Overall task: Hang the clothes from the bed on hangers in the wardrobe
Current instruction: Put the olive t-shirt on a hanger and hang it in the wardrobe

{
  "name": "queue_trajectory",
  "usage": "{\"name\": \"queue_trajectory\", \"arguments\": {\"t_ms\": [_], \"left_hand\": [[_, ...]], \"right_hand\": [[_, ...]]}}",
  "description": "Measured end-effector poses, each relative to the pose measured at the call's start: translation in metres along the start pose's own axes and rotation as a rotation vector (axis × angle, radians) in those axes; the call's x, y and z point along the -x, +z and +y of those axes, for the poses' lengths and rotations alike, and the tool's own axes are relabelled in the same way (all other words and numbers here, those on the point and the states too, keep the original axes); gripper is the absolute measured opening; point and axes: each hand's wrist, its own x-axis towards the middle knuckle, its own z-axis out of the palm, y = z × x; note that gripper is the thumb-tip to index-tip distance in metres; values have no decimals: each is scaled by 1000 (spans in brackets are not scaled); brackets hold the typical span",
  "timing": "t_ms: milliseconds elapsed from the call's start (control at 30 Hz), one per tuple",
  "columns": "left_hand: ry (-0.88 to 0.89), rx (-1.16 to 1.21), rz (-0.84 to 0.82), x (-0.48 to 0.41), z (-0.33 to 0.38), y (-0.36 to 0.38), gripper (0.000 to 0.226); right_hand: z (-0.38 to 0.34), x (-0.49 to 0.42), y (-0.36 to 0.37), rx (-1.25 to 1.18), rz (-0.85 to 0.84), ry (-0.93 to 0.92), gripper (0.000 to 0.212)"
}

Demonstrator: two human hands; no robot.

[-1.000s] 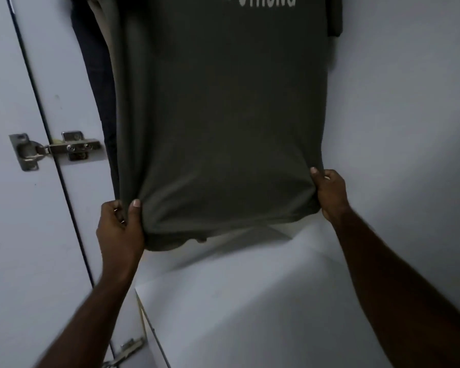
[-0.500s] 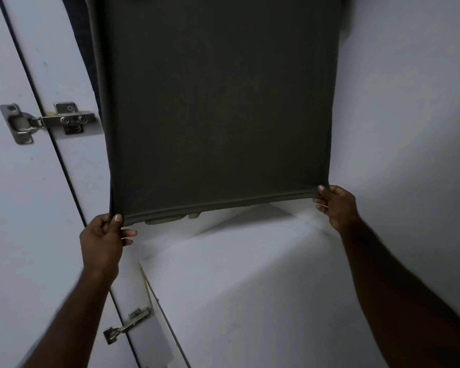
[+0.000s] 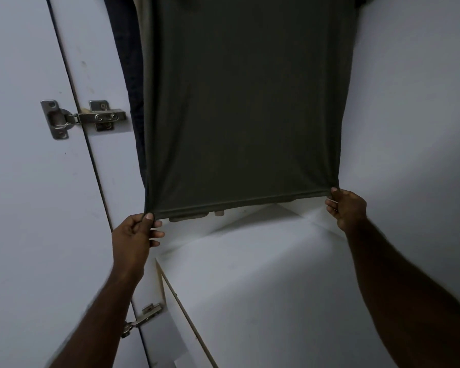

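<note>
Since the dark green shirt (image 3: 245, 102) hangs down inside the wardrobe (image 3: 409, 115), this one looks almost done. The left hand (image 3: 133, 235) pinches the shirt's bottom left corner, the right hand (image 3: 347, 207) pinches its bottom right corner, and the hem (image 3: 237, 202) is pulled flat. Another dark cloth (image 3: 125, 62) hangs just left of the shirt. The bed is out of sight, so what is left is unknown.

Dim, flat, cool grey light fills the view. The shirt (image 3: 245, 102) reads almost black, its folds barely showing. Its shadow falls as a wedge on the white shelf (image 3: 263, 282) under the hem, with a brighter patch towards the right. The hinge (image 3: 83, 119) is sharp, with small glints. The left forearm (image 3: 101, 309) is blurred along its edge. The door gap (image 3: 91, 155) leans steeply under the wide lens.
</note>
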Motion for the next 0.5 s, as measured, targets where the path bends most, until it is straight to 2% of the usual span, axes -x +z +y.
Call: {"name": "queue_trajectory", "arguments": {"t_ms": [133,267,333,400,500], "left_hand": [[-84,-22,-78,6,-17,4,17],[-134,-86,-248,15,-33,24,15],[-124,-142,-367,19,-39,36,14],[-49,-243,-487,21,-45,49,15],[209,-406,-639,27,-55,64,15]], "right_hand": [[13,7,-5,-1,29,85,34],[34,25,-18,82,76,114,14],[42,38,-28,244,101,64,16],[50,50,-37,453,124,-73,18],[63,78,-56,1086,213,-325,30]]}}
